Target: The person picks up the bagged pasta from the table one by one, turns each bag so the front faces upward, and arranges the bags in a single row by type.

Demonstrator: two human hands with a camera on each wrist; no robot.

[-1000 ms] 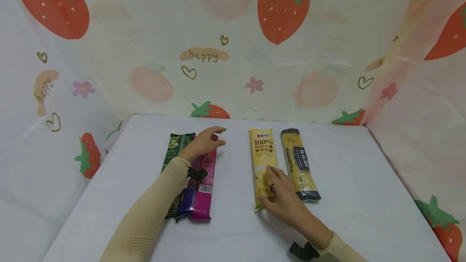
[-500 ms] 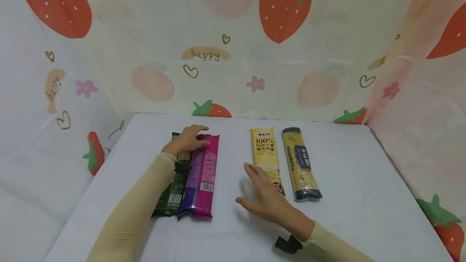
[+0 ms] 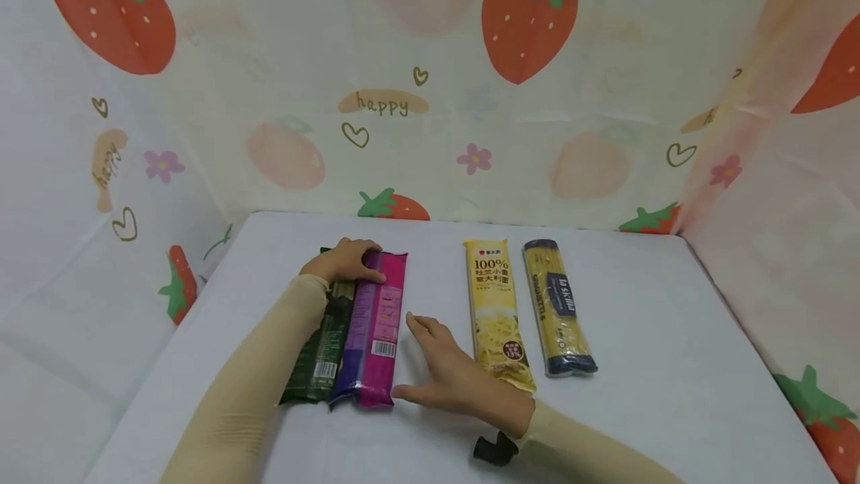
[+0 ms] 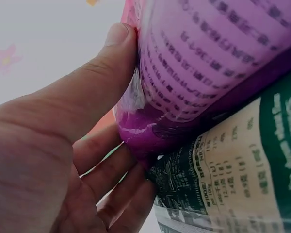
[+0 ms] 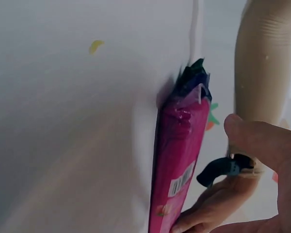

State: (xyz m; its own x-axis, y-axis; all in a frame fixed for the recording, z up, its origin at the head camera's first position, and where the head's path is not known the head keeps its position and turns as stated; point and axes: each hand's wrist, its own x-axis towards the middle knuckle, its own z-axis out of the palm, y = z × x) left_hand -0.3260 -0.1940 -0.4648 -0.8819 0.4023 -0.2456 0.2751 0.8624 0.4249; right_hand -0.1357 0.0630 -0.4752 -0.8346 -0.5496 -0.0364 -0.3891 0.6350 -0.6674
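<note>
A pink-and-purple pasta packet (image 3: 372,327) lies at the left of the table, its right side facing my right hand. My left hand (image 3: 344,258) grips its far end; in the left wrist view the thumb (image 4: 104,63) lies on the purple packet (image 4: 184,73) and the fingers curl at its end. Just beside it on the left is a dark green packet (image 3: 322,357), partly covered by the left hand and sleeve. My right hand (image 3: 457,376) hovers to the right of the pink packet, thumb and fingers spread, holding nothing. The right wrist view shows the pink packet (image 5: 182,141) apart from the right thumb.
A yellow pasta packet (image 3: 493,297) lies right of centre, its lower end near the right wrist. Farther right is a clear spaghetti packet (image 3: 558,312) with dark blue ends. White cloth covers the table (image 3: 672,364); a strawberry-patterned curtain (image 3: 437,155) surrounds it.
My right hand has left the yellow packet and moved left toward the pink one. My left hand has shifted left and settled on the pink packet's far end.
</note>
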